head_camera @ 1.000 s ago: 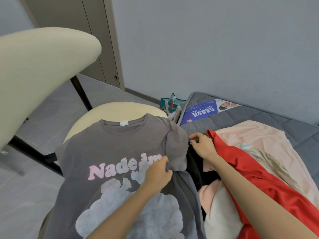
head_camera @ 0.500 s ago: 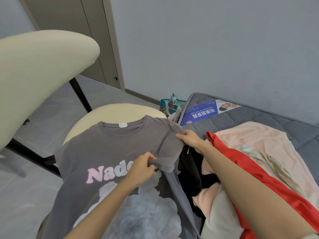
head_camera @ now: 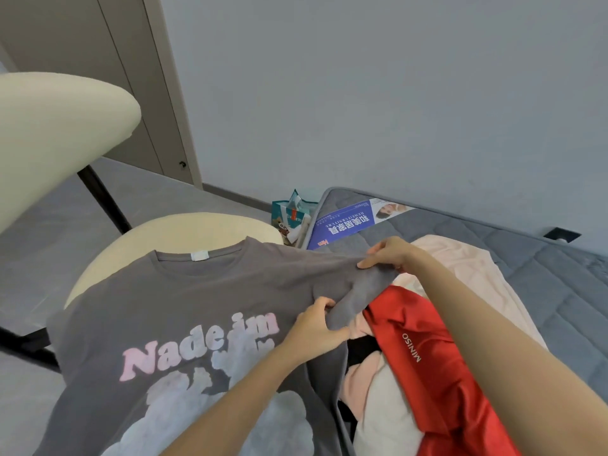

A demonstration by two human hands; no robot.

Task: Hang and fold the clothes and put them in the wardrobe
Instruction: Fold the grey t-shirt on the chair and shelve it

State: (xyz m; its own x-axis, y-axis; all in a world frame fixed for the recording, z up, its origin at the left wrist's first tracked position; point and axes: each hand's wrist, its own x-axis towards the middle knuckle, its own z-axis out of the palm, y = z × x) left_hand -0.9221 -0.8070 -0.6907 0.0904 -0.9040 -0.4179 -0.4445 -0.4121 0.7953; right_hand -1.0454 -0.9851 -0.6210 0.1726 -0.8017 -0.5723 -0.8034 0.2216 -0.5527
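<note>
Gripping the sleeve at its end, my left hand curls near centre on the grey T-shirt, which lies front-up over the cream chair seat. Farther right, my right hand pinches the sleeve's upper edge, wrist bent, beyond the red garment.

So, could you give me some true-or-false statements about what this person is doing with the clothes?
1. The left hand and the right hand both hold a sleeve of the grey T-shirt with pink lettering. True.
2. The T-shirt lies over a round cream chair seat. True.
3. The shiny red garment hangs on a hanger. False: it lies crumpled on the grey quilted mattress.
4. The blue printed leaflet lies on the floor. False: it lies on the mattress.
</note>
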